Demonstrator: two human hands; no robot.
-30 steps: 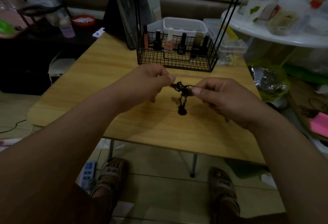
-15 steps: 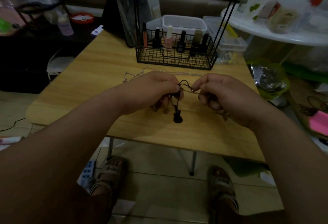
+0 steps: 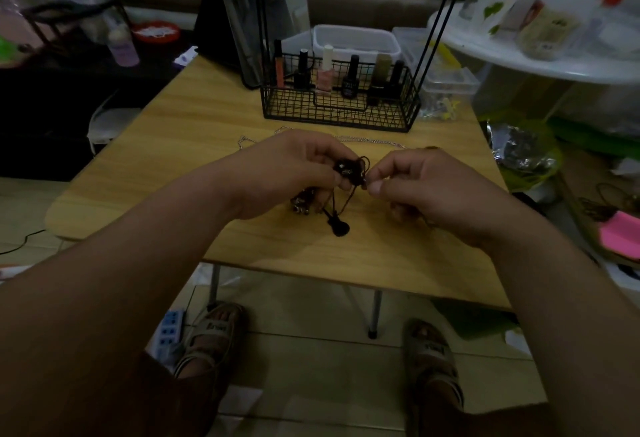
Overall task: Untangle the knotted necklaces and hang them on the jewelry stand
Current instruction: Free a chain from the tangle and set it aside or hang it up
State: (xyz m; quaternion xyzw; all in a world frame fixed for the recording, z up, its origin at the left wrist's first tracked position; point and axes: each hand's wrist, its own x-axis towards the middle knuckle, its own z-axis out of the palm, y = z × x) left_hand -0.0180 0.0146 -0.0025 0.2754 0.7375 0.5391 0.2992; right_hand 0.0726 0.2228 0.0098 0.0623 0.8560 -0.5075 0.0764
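Two hands work above one wooden table (image 3: 166,166). The left hand (image 3: 294,173) pinches one knot of dark cord (image 3: 348,169) between thumb and fingers; the right hand (image 3: 426,187) pinches a strand at the knot's right edge. One black pendant (image 3: 338,227) hangs below the knot. One silver chain (image 3: 370,140) lies on the table behind the hands, before one wire basket (image 3: 339,114) holding six bottles (image 3: 325,71)

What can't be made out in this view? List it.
Head view only.
Knot: dim and small, partly covered by the left hand and right hand pinching it; how the cords cross is unclear.
Silver chain: its middle runs behind the left hand.
Jewelry stand: top cut off by the upper edge.
Shiny piece under the left hand: shadowed, unidentifiable.
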